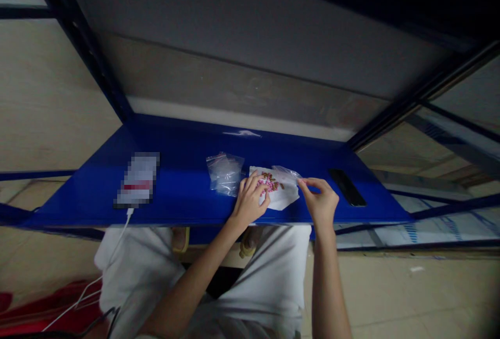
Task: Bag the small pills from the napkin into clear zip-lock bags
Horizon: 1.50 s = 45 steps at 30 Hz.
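Observation:
A sheet of white paper (284, 198) lies on the blue shelf, bearing pink pills (264, 187) and several brown-green capsules (275, 186). My left hand (250, 198) rests at the paper's left side, fingers apart and bent over the pills; whether a fingertip presses on one is too small to tell. At the paper's right edge, my right hand (321, 201) pinches the corner of a clear plastic bag (287, 173) between thumb and fingers. That bag lies partly over the paper's upper right. Left of my left hand is a pile of clear zip bags (225, 173).
A pixelated phone (137, 180) with a white charging cable (128, 219) lies on the left of the blue shelf (183, 141). A dark phone (347, 187) lies on the right. A clear plastic scrap (242, 133) is near the back panel. Blue posts frame both sides.

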### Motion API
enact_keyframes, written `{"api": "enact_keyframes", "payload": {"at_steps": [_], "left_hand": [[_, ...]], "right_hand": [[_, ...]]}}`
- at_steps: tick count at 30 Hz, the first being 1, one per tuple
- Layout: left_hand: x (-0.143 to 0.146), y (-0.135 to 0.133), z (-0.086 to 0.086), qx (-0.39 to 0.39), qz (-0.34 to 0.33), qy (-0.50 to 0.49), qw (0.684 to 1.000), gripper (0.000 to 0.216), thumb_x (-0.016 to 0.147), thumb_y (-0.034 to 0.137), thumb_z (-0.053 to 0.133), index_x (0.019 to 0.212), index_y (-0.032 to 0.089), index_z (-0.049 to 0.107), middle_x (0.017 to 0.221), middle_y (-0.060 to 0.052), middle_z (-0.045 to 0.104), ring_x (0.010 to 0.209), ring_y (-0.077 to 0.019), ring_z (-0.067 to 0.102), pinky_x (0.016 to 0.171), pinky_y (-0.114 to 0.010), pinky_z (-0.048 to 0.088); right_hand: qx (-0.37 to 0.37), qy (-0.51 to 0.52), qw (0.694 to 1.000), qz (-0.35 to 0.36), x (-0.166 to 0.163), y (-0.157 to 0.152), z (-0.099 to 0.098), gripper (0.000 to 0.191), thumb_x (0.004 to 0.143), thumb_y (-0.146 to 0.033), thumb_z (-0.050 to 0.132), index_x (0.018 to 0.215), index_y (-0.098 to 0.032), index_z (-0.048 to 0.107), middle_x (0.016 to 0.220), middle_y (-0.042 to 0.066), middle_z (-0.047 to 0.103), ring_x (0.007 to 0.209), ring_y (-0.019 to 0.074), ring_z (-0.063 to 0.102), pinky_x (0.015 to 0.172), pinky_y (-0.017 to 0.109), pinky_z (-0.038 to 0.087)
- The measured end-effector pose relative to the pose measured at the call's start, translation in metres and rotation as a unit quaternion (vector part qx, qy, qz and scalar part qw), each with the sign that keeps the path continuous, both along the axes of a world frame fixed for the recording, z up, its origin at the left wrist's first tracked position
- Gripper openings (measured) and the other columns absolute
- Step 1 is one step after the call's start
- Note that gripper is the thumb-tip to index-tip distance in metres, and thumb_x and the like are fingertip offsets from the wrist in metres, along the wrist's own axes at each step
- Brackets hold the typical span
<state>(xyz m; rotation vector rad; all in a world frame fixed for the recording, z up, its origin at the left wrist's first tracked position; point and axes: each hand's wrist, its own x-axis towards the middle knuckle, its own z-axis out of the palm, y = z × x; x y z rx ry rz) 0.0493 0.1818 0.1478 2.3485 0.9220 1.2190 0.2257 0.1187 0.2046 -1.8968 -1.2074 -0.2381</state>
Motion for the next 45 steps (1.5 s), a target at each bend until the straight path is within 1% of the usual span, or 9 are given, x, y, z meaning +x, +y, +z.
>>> {"api": "enact_keyframes", "payload": {"at_steps": [4, 8, 14, 17, 21, 24, 28, 32, 45], "left_hand": [[-0.002, -0.001, 0.000, -0.011, 0.000, -0.006, 1.000, 0.015, 0.080, 0.016, 0.051, 0.091, 0.019, 0.061, 0.112, -0.008, 0.059, 0.123, -0.0235, 0.043, 0.098, -0.039, 0.035], [-0.003, -0.002, 0.000, -0.014, -0.006, -0.010, 1.000, 0.018, 0.080, 0.016, 0.052, 0.095, 0.019, 0.061, 0.114, -0.008, 0.058, 0.123, -0.0239, 0.042, 0.099, -0.039, 0.035], [0.002, 0.006, 0.004, -0.032, -0.018, -0.056, 0.998, 0.047, 0.085, 0.030, 0.056, 0.128, 0.020, 0.043, 0.126, -0.010, 0.054, 0.124, -0.0218, 0.043, 0.101, -0.037, 0.034], [0.012, 0.019, 0.009, -0.056, -0.025, -0.080, 0.995, 0.059, 0.082, 0.035, 0.061, 0.134, 0.023, 0.037, 0.132, -0.009, 0.050, 0.127, -0.0219, 0.041, 0.102, -0.038, 0.034], [0.025, 0.038, 0.015, -0.076, -0.035, -0.103, 0.991, 0.026, 0.080, 0.028, 0.064, 0.106, 0.027, 0.062, 0.125, -0.004, 0.056, 0.125, -0.0225, 0.043, 0.101, -0.041, 0.036], [0.030, 0.044, 0.012, -0.077, -0.042, -0.128, 0.988, 0.005, 0.080, 0.022, 0.063, 0.083, 0.024, 0.067, 0.116, -0.003, 0.060, 0.121, -0.0211, 0.047, 0.100, -0.040, 0.037], [0.029, 0.044, 0.004, -0.077, -0.011, -0.167, 0.983, 0.006, 0.081, 0.019, 0.062, 0.083, 0.021, 0.066, 0.112, -0.004, 0.060, 0.118, -0.0200, 0.050, 0.098, -0.039, 0.039], [0.026, 0.042, 0.003, -0.065, -0.005, -0.171, 0.983, 0.008, 0.082, 0.021, 0.062, 0.089, 0.022, 0.066, 0.113, -0.005, 0.059, 0.118, -0.0203, 0.050, 0.099, -0.039, 0.040], [0.025, 0.042, 0.005, -0.053, -0.021, -0.156, 0.986, 0.020, 0.085, 0.022, 0.056, 0.104, 0.021, 0.060, 0.112, -0.006, 0.060, 0.115, -0.0188, 0.051, 0.098, -0.035, 0.040]], "right_hand": [[-0.022, 0.009, 0.999, -0.025, 0.000, 0.004, 0.001, 0.038, 0.073, -0.055, 0.062, 0.070, -0.018, 0.070, 0.081, 0.008, 0.070, 0.071, 0.0213, 0.066, 0.062, 0.029, 0.051], [-0.028, 0.014, 0.999, 0.024, 0.001, 0.006, -0.001, 0.039, 0.077, -0.054, 0.056, 0.075, -0.017, 0.069, 0.086, 0.009, 0.069, 0.078, 0.0216, 0.065, 0.067, 0.030, 0.052], [-0.037, -0.062, 0.997, 0.039, -0.008, 0.004, 0.002, 0.040, 0.079, -0.056, 0.054, 0.074, -0.019, 0.070, 0.086, 0.008, 0.070, 0.082, 0.0224, 0.064, 0.069, 0.030, 0.048], [-0.052, -0.099, 0.994, 0.020, -0.016, 0.004, 0.005, 0.046, 0.080, -0.061, 0.049, 0.074, -0.021, 0.071, 0.081, 0.008, 0.071, 0.075, 0.0219, 0.064, 0.062, 0.028, 0.045], [-0.055, -0.121, 0.991, 0.007, -0.021, 0.007, 0.006, 0.050, 0.079, -0.065, 0.048, 0.074, -0.021, 0.072, 0.079, 0.008, 0.071, 0.071, 0.0222, 0.064, 0.057, 0.027, 0.042], [-0.062, -0.095, 0.993, 0.006, -0.021, 0.008, 0.004, 0.046, 0.078, -0.063, 0.051, 0.077, -0.023, 0.073, 0.080, 0.007, 0.071, 0.072, 0.0225, 0.064, 0.059, 0.027, 0.043], [-0.081, -0.034, 0.996, 0.022, -0.020, 0.008, -0.003, 0.038, 0.079, -0.057, 0.055, 0.082, -0.023, 0.073, 0.084, 0.006, 0.072, 0.072, 0.0221, 0.065, 0.063, 0.029, 0.046], [-0.048, 0.007, 0.999, 0.024, -0.021, 0.007, -0.007, 0.036, 0.079, -0.052, 0.056, 0.081, -0.020, 0.072, 0.085, 0.008, 0.072, 0.072, 0.0216, 0.065, 0.066, 0.030, 0.050], [0.014, 0.090, 0.994, -0.062, -0.023, -0.002, -0.014, 0.037, 0.078, -0.047, 0.057, 0.089, -0.015, 0.072, 0.090, 0.010, 0.072, 0.078, 0.0242, 0.067, 0.071, 0.033, 0.053]]}}
